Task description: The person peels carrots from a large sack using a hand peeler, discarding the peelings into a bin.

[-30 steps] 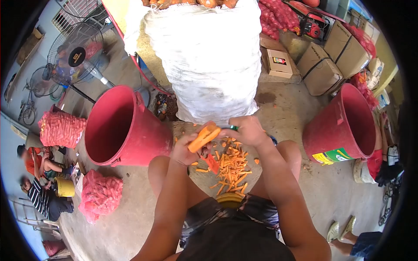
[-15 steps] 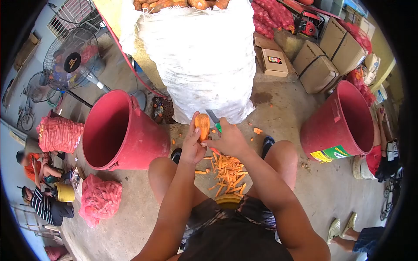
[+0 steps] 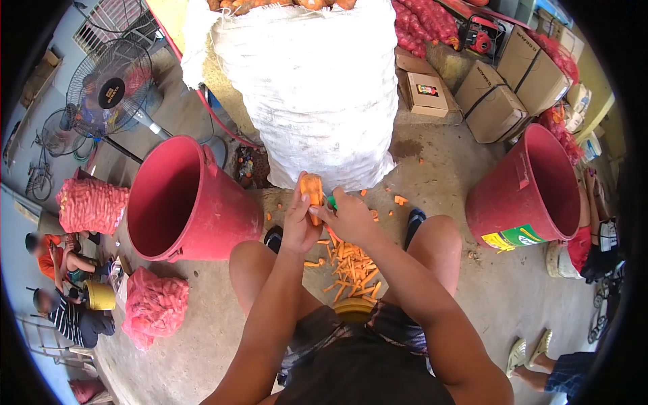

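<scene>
My left hand (image 3: pixel 300 223) is closed round a thick orange carrot (image 3: pixel 312 191), held upright between my knees and the white sack. My right hand (image 3: pixel 352 220) grips a knife (image 3: pixel 332 201) by its green handle, close against the carrot's right side. The knife's blade is mostly hidden, and my right thumb reaches to the carrot's lower part. Below both hands, a heap of orange carrot peelings (image 3: pixel 354 266) lies on the floor between my feet.
A tall white sack (image 3: pixel 317 101) stands ahead, with carrots (image 3: pixel 270 5) at its top. Red bins stand at left (image 3: pixel 229 209) and right (image 3: pixel 496 196). Bagged carrots (image 3: pixel 158 304) lie at left, near two seated people. Cardboard boxes (image 3: pixel 493 101) and a fan (image 3: pixel 108 88) stand farther back.
My right hand has come down and slightly left along the carrot. The knife's blade, visible before above the hand, no longer shows clearly. My left hand keeps the carrot in nearly the same place.
</scene>
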`<action>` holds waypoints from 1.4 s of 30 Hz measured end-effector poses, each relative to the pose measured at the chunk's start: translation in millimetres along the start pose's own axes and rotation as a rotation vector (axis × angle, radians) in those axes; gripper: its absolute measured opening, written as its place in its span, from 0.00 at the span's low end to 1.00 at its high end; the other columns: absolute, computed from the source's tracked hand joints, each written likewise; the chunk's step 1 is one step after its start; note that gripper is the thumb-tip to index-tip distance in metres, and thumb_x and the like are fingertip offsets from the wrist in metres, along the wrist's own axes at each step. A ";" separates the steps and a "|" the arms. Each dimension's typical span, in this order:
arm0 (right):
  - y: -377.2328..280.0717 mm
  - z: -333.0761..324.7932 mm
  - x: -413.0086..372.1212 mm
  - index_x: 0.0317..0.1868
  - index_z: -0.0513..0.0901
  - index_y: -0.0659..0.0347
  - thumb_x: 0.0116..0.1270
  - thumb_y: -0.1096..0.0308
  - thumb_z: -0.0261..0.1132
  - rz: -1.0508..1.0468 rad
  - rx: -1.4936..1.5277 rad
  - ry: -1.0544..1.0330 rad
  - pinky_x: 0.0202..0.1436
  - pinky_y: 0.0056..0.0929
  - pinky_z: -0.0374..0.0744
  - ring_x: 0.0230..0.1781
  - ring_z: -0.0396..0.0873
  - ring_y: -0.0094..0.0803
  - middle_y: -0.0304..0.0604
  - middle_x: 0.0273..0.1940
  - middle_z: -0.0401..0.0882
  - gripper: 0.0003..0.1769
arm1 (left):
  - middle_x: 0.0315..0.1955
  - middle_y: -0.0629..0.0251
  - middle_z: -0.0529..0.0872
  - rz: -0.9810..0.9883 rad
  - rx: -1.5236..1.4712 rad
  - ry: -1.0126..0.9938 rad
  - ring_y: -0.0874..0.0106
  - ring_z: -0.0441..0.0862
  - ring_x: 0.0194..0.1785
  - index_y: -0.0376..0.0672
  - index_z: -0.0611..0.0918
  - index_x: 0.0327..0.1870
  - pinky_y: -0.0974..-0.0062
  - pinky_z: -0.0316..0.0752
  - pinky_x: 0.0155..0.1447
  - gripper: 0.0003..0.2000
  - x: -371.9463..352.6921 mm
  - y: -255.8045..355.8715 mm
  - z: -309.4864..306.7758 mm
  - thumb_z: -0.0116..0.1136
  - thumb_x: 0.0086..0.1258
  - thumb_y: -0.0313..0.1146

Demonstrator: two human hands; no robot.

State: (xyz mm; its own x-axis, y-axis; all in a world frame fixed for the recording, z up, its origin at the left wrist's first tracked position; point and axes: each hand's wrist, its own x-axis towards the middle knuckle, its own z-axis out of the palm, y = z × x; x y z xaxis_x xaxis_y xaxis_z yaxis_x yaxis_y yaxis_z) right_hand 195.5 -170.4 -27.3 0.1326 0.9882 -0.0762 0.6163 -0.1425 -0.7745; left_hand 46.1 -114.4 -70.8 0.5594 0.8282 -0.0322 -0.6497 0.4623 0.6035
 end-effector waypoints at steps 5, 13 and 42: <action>7.5 19.5 -0.2 0.44 0.79 0.68 0.74 0.27 0.59 0.064 -0.070 0.020 0.49 0.55 0.83 0.44 0.88 0.61 0.66 0.38 0.87 0.42 | 0.71 0.73 0.73 0.041 -0.042 0.101 0.73 0.74 0.65 0.62 0.58 0.87 0.68 0.74 0.71 0.31 0.4 -5.2 6.3 0.53 0.87 0.37; 16.0 30.7 7.4 0.38 0.89 0.69 0.71 0.19 0.54 0.257 0.154 -0.077 0.49 0.54 0.85 0.44 0.90 0.58 0.65 0.37 0.89 0.51 | 0.76 0.73 0.71 0.176 0.081 0.225 0.72 0.71 0.74 0.64 0.61 0.85 0.67 0.71 0.75 0.29 4.1 -14.9 -2.1 0.54 0.87 0.36; 18.2 -20.5 14.5 0.38 0.86 0.70 0.57 0.21 0.72 -0.027 -0.027 -0.072 0.43 0.46 0.84 0.35 0.89 0.52 0.56 0.29 0.86 0.48 | 0.56 0.68 0.81 -0.160 0.341 0.044 0.77 0.75 0.43 0.52 0.66 0.84 0.75 0.74 0.44 0.23 -5.6 17.7 4.8 0.37 0.92 0.41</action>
State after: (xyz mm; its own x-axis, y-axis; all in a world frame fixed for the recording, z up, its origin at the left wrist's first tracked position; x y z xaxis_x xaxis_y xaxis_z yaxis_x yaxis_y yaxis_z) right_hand 224.6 -159.8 -29.6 0.0604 0.9930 -0.1011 0.6399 -0.1162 -0.7596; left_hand 34.0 -112.4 -56.2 0.6123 0.7705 -0.1773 -0.3432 0.4610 0.8183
